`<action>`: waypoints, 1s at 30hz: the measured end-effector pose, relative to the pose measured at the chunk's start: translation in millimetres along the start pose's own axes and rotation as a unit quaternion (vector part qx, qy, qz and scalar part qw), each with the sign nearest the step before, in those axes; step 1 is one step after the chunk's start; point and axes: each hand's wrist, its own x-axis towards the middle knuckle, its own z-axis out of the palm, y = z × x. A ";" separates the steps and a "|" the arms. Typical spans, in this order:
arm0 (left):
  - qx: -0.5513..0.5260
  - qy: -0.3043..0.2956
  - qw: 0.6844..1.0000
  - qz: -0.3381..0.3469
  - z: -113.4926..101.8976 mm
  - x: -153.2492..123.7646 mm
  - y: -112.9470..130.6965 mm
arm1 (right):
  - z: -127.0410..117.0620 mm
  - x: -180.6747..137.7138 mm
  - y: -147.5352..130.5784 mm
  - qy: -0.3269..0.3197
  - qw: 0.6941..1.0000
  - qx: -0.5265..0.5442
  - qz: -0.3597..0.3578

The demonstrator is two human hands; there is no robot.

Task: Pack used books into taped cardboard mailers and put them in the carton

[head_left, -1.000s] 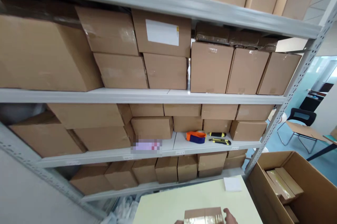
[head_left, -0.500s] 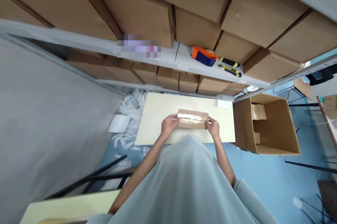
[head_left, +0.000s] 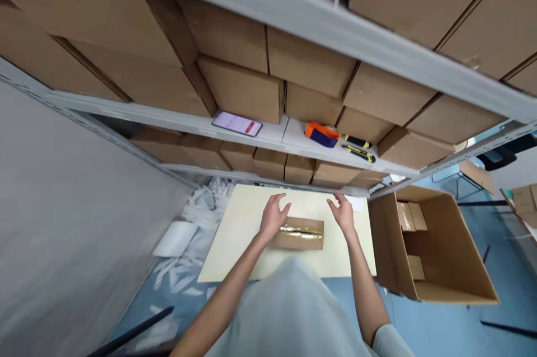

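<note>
A small brown cardboard box (head_left: 302, 240) lies on the pale yellow table (head_left: 235, 234), with shiny clear tape running along its top. Above its left end is my left hand (head_left: 273, 215), fingers apart and holding nothing; the wrist covers part of the box's left side. My right hand (head_left: 343, 214) hovers past the box's right end, also spread and clear of it. Both hands point toward the shelf, with a gap between them.
Right of the table stands a large open carton (head_left: 448, 250) with several small boxes inside. The shelf ahead holds brown cartons (head_left: 243, 88), a phone (head_left: 237, 122), an orange-and-blue tape dispenser (head_left: 322, 134) and two yellow-and-black cutters (head_left: 359, 153). White scraps (head_left: 201, 217) cover the floor at left.
Both hands have let go of the box and moved forward, opening. The box stays on the table. The view has tilted up, showing more of the shelf.
</note>
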 end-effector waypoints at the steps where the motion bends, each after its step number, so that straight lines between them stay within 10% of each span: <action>1: -0.016 0.011 0.999 0.043 -4.0 16.7 19.6 | -10.7 22.7 -17.1 0.024 0.999 -0.001 -0.048; 6: -0.070 0.065 0.978 0.187 -29.9 85.2 124.1 | -51.1 122.2 -125.4 0.074 0.969 -0.064 -0.229; 12: -0.079 0.095 0.963 0.241 -42.7 96.9 174.9 | -38.9 168.9 -200.6 0.009 0.952 -0.270 -0.144; 23: -0.124 0.074 0.978 0.152 -48.5 21.4 122.2 | -38.4 162.3 -179.7 -0.035 0.954 -0.261 -0.144; 30: -0.200 0.039 0.978 0.043 -43.4 -70.8 88.8 | 8.4 -2.3 -96.2 -0.088 0.953 0.262 -0.128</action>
